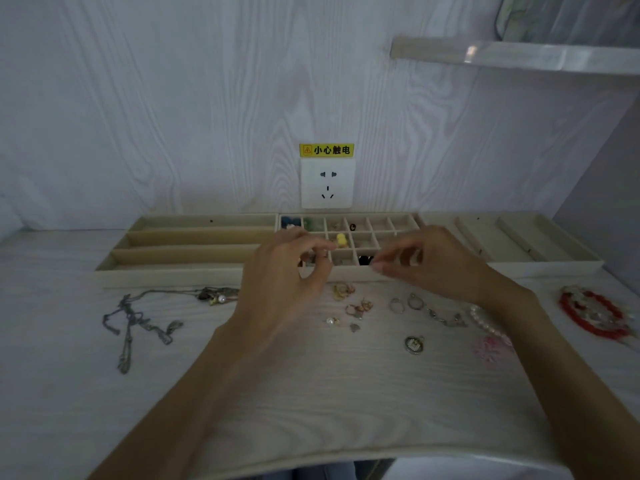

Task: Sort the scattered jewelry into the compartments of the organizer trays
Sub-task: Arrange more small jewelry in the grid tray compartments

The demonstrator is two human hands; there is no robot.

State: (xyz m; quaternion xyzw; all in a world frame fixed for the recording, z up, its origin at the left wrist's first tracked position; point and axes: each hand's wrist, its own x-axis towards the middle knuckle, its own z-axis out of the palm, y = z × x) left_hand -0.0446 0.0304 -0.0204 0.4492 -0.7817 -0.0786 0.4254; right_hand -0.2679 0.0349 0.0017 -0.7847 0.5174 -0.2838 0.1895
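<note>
Three organizer trays are sitting side by side along the back edge of the table point(311, 393), against the wall: a left tray point(194, 244) with long channels, a gridded middle tray point(360, 271), and a right tray point(512, 237) with slanted dividers. Several small pieces, among them a yellow bead point(341, 239), are already lying in the grid cells. The table's near edge is running across the bottom of the view, and a broad bare strip is lying open between it and the scattered jewelry. A wall socket point(327, 183) is sitting just above the middle tray.

Loose jewelry is lying in a band just in front of the trays: silver chains point(138, 320) at left, a red bracelet point(592, 311) near the right edge, a pearl strand point(485, 320), a round pendant point(414, 344), silver rings point(403, 303) and gold rings point(343, 291).

Both forearms are reaching in from the near edge. The left hand point(287, 271) is hovering over the middle tray's front wall, fingers curled, fingertips pinched together. The right hand point(429, 261) is hovering beside it, thumb and forefinger meeting. Whether either is gripping a piece cannot be told.
</note>
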